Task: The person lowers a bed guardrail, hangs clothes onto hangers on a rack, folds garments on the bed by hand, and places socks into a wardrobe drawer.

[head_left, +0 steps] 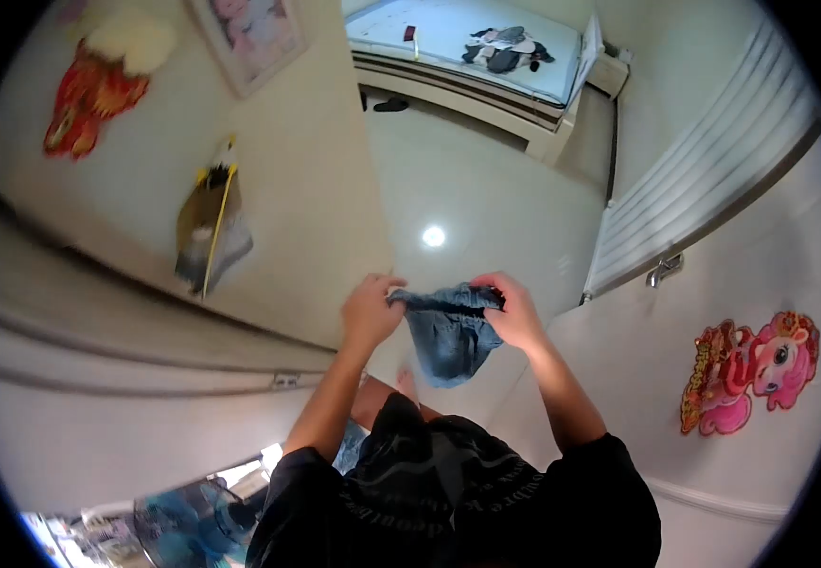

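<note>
Left hand point(370, 310) and right hand point(514, 310) each grip one end of denim garment's point(452, 352) gathered top edge, above floor point(486, 204); some fingertips hidden. Fan point(193, 525) cut off, bottom-left. Items in pile point(508, 49) on bed point(401, 21) indistinct.

Got a bed point(441, 52) way past the fingers point(492, 280), pink pony sticker point(776, 364) off to their right, and a framed picture point(247, 30) up ahead-left of them.
</note>
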`<action>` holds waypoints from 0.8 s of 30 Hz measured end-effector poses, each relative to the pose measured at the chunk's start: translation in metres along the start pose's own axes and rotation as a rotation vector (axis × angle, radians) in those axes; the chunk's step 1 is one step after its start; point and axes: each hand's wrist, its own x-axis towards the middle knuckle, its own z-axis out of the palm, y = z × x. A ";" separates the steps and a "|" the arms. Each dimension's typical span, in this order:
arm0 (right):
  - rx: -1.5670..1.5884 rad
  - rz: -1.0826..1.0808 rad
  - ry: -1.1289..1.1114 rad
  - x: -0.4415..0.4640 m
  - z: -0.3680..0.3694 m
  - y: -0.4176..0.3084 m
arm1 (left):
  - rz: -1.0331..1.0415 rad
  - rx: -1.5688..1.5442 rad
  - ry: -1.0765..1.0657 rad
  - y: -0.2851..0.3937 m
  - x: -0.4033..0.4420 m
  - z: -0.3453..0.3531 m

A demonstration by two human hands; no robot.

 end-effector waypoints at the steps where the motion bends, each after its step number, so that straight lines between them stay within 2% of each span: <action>1: -0.104 0.019 0.054 0.014 -0.008 0.002 | 0.010 0.004 -0.040 -0.002 0.020 0.003; 5: -0.311 0.081 0.216 0.063 -0.043 0.027 | 0.025 0.030 -0.097 -0.006 0.100 0.010; 11: -0.293 0.146 0.394 0.125 -0.094 0.080 | 0.068 -0.024 -0.120 0.011 0.217 0.036; 13: -0.258 0.159 0.399 0.151 -0.101 0.092 | 0.122 -0.142 -0.188 0.027 0.246 0.058; 16: -0.226 0.162 0.382 0.200 -0.114 0.114 | 0.173 -0.158 -0.257 0.069 0.289 0.087; 21: -0.178 0.127 0.264 0.292 -0.159 0.151 | 0.178 -0.183 -0.248 0.100 0.389 0.139; 24: -0.493 -0.061 0.244 0.344 -0.186 0.160 | 0.252 -0.165 -0.292 0.117 0.441 0.167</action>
